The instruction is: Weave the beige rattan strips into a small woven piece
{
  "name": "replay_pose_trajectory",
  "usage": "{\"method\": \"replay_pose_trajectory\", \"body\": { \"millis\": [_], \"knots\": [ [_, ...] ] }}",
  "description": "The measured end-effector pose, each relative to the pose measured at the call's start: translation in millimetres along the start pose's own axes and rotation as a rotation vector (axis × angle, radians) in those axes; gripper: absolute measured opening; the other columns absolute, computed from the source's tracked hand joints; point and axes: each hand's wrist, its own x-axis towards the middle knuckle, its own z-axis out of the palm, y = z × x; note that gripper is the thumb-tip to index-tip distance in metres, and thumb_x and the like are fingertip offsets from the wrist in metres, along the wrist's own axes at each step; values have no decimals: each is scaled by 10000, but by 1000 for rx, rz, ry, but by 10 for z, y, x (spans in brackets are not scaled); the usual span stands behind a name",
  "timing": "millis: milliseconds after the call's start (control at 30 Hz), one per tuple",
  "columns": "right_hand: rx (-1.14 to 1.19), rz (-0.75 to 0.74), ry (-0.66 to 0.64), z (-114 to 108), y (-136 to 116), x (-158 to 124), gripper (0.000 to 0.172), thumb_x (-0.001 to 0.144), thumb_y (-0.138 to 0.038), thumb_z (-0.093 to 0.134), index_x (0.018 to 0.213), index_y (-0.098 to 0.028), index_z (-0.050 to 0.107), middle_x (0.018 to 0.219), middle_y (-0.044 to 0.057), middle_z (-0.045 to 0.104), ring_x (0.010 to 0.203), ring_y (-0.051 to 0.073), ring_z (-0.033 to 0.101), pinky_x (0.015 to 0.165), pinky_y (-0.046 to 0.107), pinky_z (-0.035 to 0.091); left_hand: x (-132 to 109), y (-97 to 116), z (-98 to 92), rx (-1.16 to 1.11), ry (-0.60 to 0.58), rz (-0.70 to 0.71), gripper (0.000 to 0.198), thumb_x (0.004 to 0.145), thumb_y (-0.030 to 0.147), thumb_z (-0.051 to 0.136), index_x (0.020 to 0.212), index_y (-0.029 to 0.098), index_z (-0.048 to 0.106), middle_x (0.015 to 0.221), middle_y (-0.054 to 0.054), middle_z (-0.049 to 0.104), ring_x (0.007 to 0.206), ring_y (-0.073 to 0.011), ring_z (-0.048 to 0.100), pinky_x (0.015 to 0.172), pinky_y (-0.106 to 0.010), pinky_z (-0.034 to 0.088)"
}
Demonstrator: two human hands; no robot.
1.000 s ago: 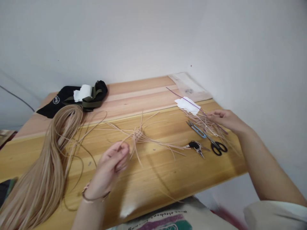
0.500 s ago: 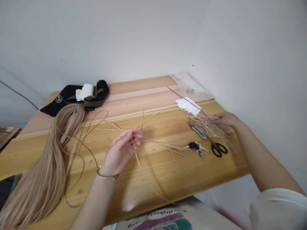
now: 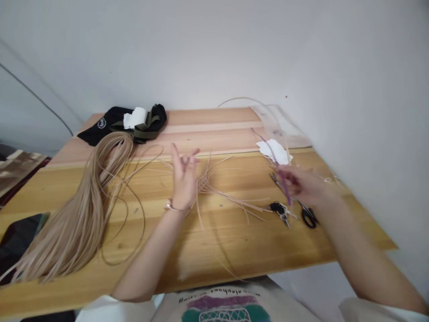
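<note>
We find the left hand (image 3: 184, 185) open, just left of the woven piece (image 3: 202, 183), central on the table (image 3: 268, 250). At right, we observe the right hand (image 3: 303, 184) pinching a purple strip (image 3: 274, 155) near the scissors (image 3: 309, 217).

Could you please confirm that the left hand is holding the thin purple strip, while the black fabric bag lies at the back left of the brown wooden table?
Not quite: the right hand, not the left hand, holds the thin purple strip, as the head view shows. The black fabric bag does lie at the back left of the brown wooden table.
</note>
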Motion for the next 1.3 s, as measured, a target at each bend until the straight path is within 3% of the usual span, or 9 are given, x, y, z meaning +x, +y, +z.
{"method": "replay_pose_trajectory", "body": {
  "millis": [67, 133, 233, 300, 400, 533, 867, 1033, 1300],
  "knots": [
    [74, 109, -115, 315, 182, -12, 216, 745, -312, 552, 606, -179, 454, 445, -78, 359, 320, 29, 170, 328, 183, 126, -237, -178, 75, 36, -140, -171, 602, 832, 331, 529, 1382, 216, 316, 1147, -94, 627, 891, -126, 604, 823, -289, 461],
    [257, 193, -179, 548, 309, -12, 175, 765, -270, 519, 636, -178, 445, 461, -82, 374, 315, 20, 152, 331, 167, 140, -482, -261, 109, 128, -312, -270, 528, 776, 302, 601, 1270, 170, 469, 1155, -115, 620, 903, -151, 611, 828, -304, 471],
    [374, 231, -190, 754, 416, 13, 172, 778, -240, 500, 633, -179, 430, 449, -81, 393, 305, 18, 145, 333, 161, 123, -719, -211, 117, 207, -632, -347, 268, 796, 361, 574, 923, 141, 661, 967, -95, 690, 890, -176, 618, 846, -315, 472],
    [361, 217, -156, 840, 476, 30, 183, 775, -248, 494, 617, -178, 436, 442, -70, 418, 302, 21, 157, 331, 168, 122, -768, -145, 126, 141, -707, -460, 327, 811, 435, 536, 801, 136, 666, 831, -81, 701, 804, -170, 631, 765, -297, 495],
    [316, 150, -37, 950, 584, 31, 192, 733, -253, 537, 585, -171, 446, 465, -47, 482, 319, 24, 228, 327, 171, 131, -761, -114, 155, 18, -686, -626, 390, 764, 502, 574, 694, 123, 633, 672, -51, 664, 626, -126, 602, 609, -244, 485],
    [341, 157, 12, 1036, 676, 42, 173, 730, -243, 557, 607, -164, 466, 491, -41, 513, 328, 17, 244, 325, 161, 130, -767, -171, 171, -33, -632, -668, 339, 657, 432, 701, 629, 115, 585, 557, 4, 591, 512, -70, 519, 540, -205, 439],
    [627, 240, 11, 881, 550, 226, 335, 902, -155, 305, 654, -148, 531, 518, -27, 369, 406, 49, 297, 360, 133, 281, -909, -274, 177, 14, -582, -743, 234, 676, 333, 698, 673, 112, 624, 620, -13, 637, 545, -71, 556, 550, -198, 449],
    [688, 249, 86, 901, 570, 243, 374, 932, -188, 271, 664, -153, 529, 541, -22, 398, 421, 54, 334, 387, 142, 323, -928, -243, 195, -71, -592, -948, 274, 658, 367, 724, 703, 115, 628, 659, -38, 684, 576, -113, 641, 545, -212, 503],
    [719, 274, 223, 976, 603, 217, 347, 938, -193, 319, 721, -143, 585, 606, -6, 514, 514, 59, 480, 476, 156, 430, -945, -231, 222, -60, -617, -1021, 211, 716, 308, 692, 720, 105, 637, 675, -57, 699, 593, -124, 665, 524, -199, 504]
  ]
}}
